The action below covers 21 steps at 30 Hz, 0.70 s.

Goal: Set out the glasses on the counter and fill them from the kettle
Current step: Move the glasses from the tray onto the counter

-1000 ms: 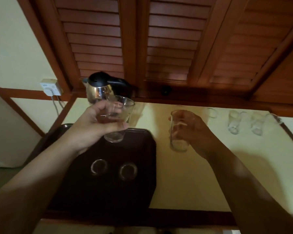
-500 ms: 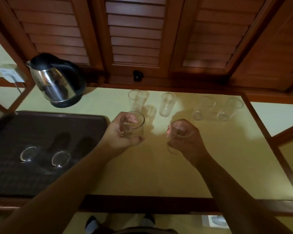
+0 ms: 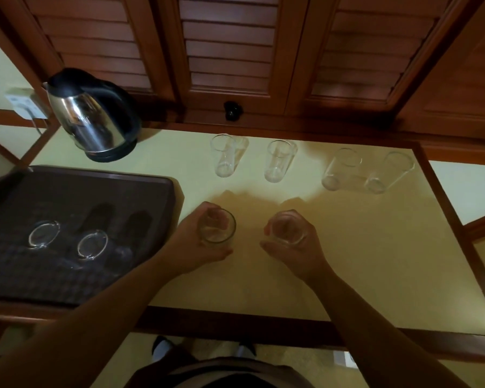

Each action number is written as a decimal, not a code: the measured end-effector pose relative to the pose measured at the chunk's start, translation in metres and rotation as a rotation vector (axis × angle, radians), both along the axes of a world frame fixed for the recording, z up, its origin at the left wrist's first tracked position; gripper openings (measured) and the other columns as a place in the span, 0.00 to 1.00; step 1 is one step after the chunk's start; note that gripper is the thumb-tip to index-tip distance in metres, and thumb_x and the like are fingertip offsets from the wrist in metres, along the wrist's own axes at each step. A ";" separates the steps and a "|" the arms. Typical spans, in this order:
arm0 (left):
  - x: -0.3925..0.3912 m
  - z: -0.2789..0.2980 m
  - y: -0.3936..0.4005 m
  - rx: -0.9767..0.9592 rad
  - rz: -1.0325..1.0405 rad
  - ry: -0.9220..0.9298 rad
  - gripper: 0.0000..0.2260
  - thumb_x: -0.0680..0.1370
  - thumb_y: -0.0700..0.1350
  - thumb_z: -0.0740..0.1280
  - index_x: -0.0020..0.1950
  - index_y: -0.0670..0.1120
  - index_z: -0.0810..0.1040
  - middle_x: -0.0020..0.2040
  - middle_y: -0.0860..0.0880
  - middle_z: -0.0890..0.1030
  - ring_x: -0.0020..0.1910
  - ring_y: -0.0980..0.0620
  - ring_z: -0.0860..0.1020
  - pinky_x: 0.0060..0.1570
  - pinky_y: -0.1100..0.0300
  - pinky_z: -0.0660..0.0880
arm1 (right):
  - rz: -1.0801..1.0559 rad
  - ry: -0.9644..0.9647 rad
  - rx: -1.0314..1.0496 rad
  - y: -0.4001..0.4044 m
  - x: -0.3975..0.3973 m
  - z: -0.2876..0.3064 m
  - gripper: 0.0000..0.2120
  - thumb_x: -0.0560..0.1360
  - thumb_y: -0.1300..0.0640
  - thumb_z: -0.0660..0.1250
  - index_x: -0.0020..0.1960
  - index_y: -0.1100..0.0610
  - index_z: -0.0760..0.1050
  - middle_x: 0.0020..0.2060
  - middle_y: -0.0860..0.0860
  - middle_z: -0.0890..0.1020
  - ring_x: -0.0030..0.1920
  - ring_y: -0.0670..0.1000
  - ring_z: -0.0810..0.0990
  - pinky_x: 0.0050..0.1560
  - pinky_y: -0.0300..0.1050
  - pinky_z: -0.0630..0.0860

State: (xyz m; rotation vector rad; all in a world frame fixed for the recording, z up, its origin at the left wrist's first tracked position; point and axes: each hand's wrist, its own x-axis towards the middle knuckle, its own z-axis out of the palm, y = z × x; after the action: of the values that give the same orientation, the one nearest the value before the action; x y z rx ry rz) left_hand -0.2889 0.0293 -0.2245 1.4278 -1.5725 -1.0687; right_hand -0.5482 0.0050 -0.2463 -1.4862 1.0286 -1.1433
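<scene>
kettle (image 3: 91, 119) back-left on counter (image 3: 361, 247) | tray (image 3: 157, 191) before it | four glasses (image 3: 279, 161) right

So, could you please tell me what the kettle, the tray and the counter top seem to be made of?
Kettle: polished metal body, mirror reflections; black lid and base, probably plastic.
Tray: dark brown, matte, textured, likely plastic.
Counter top: smooth pale yellow surface, perhaps laminate, with a wooden edge.

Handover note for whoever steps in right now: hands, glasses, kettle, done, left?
Left hand grips a glass; right hand grips another glass, both at the counter front.
Four glasses stand in a back row, first at. Two remain on the tray.
Kettle sits untouched at back left.
Left: release both, move the tray pair, fill all.
</scene>
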 end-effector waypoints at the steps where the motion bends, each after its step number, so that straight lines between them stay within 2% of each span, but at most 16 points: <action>1: 0.000 0.000 -0.001 -0.002 -0.002 -0.003 0.27 0.63 0.48 0.83 0.58 0.48 0.77 0.56 0.48 0.83 0.59 0.45 0.83 0.62 0.42 0.82 | -0.005 0.005 0.003 0.001 0.000 -0.002 0.15 0.67 0.70 0.83 0.47 0.62 0.80 0.45 0.56 0.83 0.44 0.48 0.82 0.48 0.43 0.77; 5: 0.000 -0.006 -0.005 0.000 -0.003 0.022 0.26 0.63 0.44 0.82 0.58 0.43 0.78 0.54 0.49 0.82 0.56 0.51 0.82 0.60 0.50 0.82 | -0.052 0.048 -0.036 0.005 0.004 -0.004 0.14 0.67 0.71 0.84 0.46 0.66 0.80 0.45 0.59 0.84 0.45 0.45 0.83 0.49 0.39 0.77; 7: -0.002 -0.012 -0.005 0.004 0.015 0.038 0.27 0.61 0.44 0.81 0.57 0.41 0.79 0.53 0.46 0.83 0.54 0.51 0.82 0.58 0.51 0.81 | -0.069 0.064 -0.047 0.006 0.009 -0.003 0.15 0.67 0.70 0.84 0.46 0.66 0.80 0.45 0.57 0.84 0.44 0.45 0.83 0.49 0.38 0.77; 11: -0.009 -0.022 -0.003 -0.008 0.073 0.077 0.28 0.62 0.47 0.85 0.55 0.39 0.79 0.54 0.38 0.84 0.55 0.40 0.83 0.60 0.44 0.80 | -0.083 0.091 -0.027 0.004 0.016 -0.008 0.15 0.67 0.70 0.84 0.47 0.64 0.80 0.44 0.52 0.85 0.44 0.43 0.83 0.49 0.37 0.77; 13: -0.010 -0.026 -0.006 -0.009 0.073 0.102 0.27 0.63 0.47 0.85 0.54 0.38 0.78 0.52 0.36 0.83 0.54 0.37 0.82 0.60 0.42 0.79 | -0.078 0.112 -0.017 0.005 0.015 -0.010 0.20 0.66 0.68 0.85 0.53 0.61 0.80 0.48 0.54 0.87 0.48 0.44 0.85 0.50 0.40 0.79; 15: -0.010 -0.026 -0.007 -0.004 0.061 0.118 0.28 0.62 0.47 0.85 0.54 0.38 0.78 0.53 0.36 0.83 0.55 0.37 0.82 0.60 0.46 0.80 | -0.048 0.126 -0.004 0.009 0.010 -0.009 0.31 0.64 0.62 0.88 0.62 0.52 0.79 0.57 0.55 0.87 0.57 0.46 0.86 0.54 0.41 0.82; 17: -0.008 -0.024 -0.006 -0.021 0.040 0.084 0.32 0.60 0.50 0.85 0.57 0.38 0.79 0.55 0.40 0.83 0.57 0.45 0.83 0.61 0.54 0.80 | -0.023 0.151 -0.007 0.012 0.004 -0.001 0.42 0.62 0.52 0.89 0.71 0.45 0.74 0.67 0.52 0.83 0.68 0.47 0.83 0.61 0.43 0.83; 19: -0.002 -0.020 -0.004 -0.025 0.021 0.067 0.41 0.57 0.54 0.87 0.65 0.42 0.78 0.62 0.46 0.81 0.64 0.52 0.81 0.65 0.57 0.78 | 0.000 0.194 -0.048 0.014 -0.003 0.008 0.47 0.64 0.40 0.85 0.77 0.52 0.71 0.74 0.51 0.78 0.75 0.49 0.77 0.70 0.49 0.80; 21: 0.004 -0.009 0.002 -0.011 -0.015 0.087 0.51 0.56 0.58 0.88 0.74 0.45 0.72 0.70 0.48 0.78 0.71 0.54 0.77 0.69 0.58 0.76 | 0.025 0.261 -0.115 0.013 -0.009 0.022 0.51 0.68 0.30 0.78 0.79 0.60 0.69 0.79 0.50 0.72 0.79 0.51 0.72 0.76 0.52 0.75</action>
State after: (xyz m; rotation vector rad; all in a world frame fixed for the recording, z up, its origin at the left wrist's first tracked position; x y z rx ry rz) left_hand -0.2846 0.0311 -0.2334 1.3462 -1.5273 -1.1152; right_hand -0.5574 0.0179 -0.2245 -1.7697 1.1319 -1.0231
